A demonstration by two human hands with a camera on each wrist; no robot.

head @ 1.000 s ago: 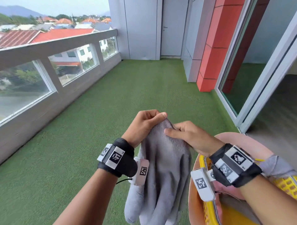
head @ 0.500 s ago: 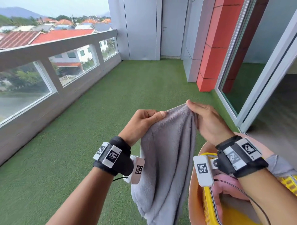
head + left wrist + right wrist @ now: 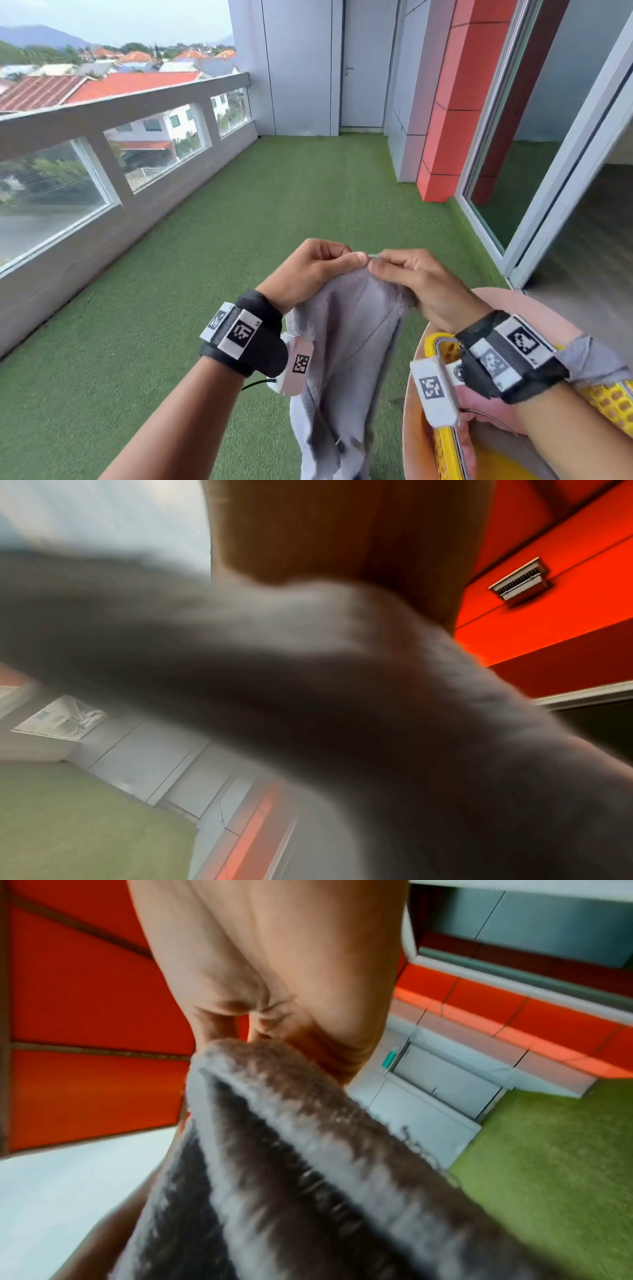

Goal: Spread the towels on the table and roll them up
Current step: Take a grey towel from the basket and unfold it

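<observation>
A grey towel (image 3: 346,359) hangs in folds in front of me, above the green turf. My left hand (image 3: 315,267) pinches its top edge between thumb and curled fingers. My right hand (image 3: 407,274) pinches the same edge right beside it, the two hands almost touching. The towel bunches between them and drops past the frame's bottom. In the left wrist view the grey towel (image 3: 308,696) fills most of the picture, blurred. In the right wrist view the towel (image 3: 291,1164) runs down from my right hand (image 3: 274,988).
A round pink table (image 3: 548,315) sits at my lower right with a yellow basket (image 3: 613,404) on it holding more cloths. Green turf floor (image 3: 239,240) spreads ahead. A low wall with windows (image 3: 102,164) runs along the left, glass sliding doors (image 3: 548,154) along the right.
My right hand has slid back along the towel's top edge toward the left hand. The spread edge has gathered, and the towel hangs bunched again.
</observation>
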